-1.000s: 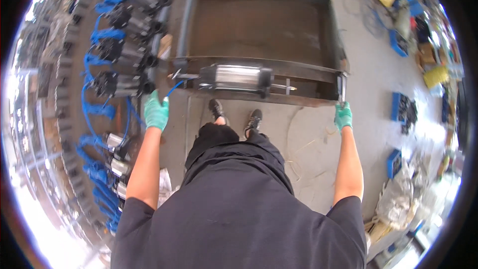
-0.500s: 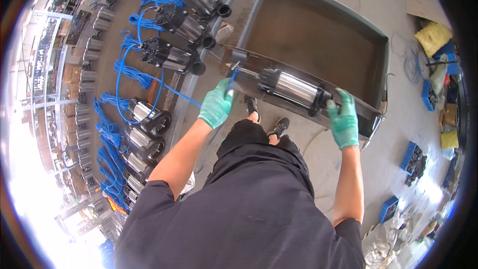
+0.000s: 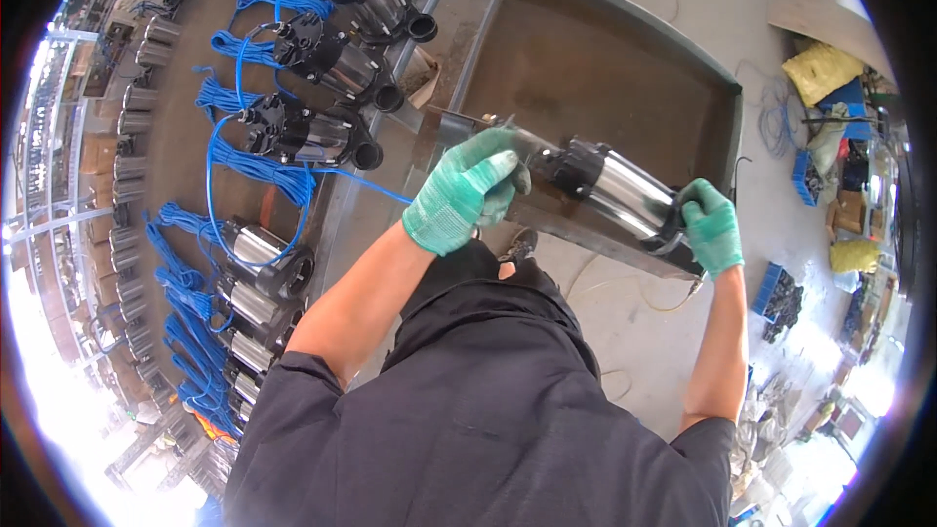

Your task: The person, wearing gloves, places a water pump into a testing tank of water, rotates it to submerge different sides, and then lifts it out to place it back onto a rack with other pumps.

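Note:
A motor pump with a shiny steel barrel [image 3: 630,193] and black ends lies tilted over the near edge of a metal tank [image 3: 634,44]. My right hand [image 3: 712,226], in a green glove, closes on the pump's black lower right end. My left hand [image 3: 468,185], gloved alike, is curled shut just left of the pump's other black end, beside a small fitting at the tank's corner. What its fingers hold is hidden. A blue cable [image 3: 361,182] runs from the left to this hand and disappears under it.
On the bench at left stand several similar pumps [image 3: 312,132] with coiled blue cables [image 3: 259,166]. More steel barrels [image 3: 137,122] line its far side. Blue crates [image 3: 768,288] and yellow sacks [image 3: 822,73] lie on the floor at right.
The pump has shifted right and tilted more, its right end lower. My left hand has moved right toward the pump and curled. My right hand, open before, has closed on the black end.

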The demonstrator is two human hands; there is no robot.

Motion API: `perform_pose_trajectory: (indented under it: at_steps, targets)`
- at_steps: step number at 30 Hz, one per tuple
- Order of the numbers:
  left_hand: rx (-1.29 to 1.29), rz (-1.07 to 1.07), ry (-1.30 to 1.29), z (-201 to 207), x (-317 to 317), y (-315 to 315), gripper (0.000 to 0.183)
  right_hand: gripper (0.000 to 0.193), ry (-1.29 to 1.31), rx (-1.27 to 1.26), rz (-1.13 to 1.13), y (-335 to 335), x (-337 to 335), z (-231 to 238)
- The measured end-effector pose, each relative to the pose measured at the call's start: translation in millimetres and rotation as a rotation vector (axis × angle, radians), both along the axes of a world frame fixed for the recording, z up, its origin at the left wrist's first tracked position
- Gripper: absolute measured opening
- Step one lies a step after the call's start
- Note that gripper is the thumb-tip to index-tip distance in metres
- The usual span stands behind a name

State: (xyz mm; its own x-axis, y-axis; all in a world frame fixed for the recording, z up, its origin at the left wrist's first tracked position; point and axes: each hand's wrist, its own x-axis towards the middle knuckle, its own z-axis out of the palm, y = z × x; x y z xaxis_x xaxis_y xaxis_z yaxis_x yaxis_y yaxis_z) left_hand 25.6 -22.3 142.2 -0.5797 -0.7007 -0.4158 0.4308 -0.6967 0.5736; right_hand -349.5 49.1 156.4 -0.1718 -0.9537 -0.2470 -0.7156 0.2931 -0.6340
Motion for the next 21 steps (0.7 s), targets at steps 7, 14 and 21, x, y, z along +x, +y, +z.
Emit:
perform_pose_trajectory:
  at_steps: [7,14,21]
  targets:
    - [-0.929,-0.4,-1.213,-54.7,27.6,-86.6,0.032,0.014,0.393,0.081,0.013,-56.3,-11.8,20.6]
    - [-1.307,-0.339,-1.361,-124.9,-26.5,-123.1,0.025,0.024,0.64,0.306,0.177,-132.2,0.1,-63.5]
    - [-1.107,-0.384,-1.571,-141.8,-44.5,-128.8,0.034,0.032,0.631,0.341,0.187,-153.0,-1.6,-140.3]
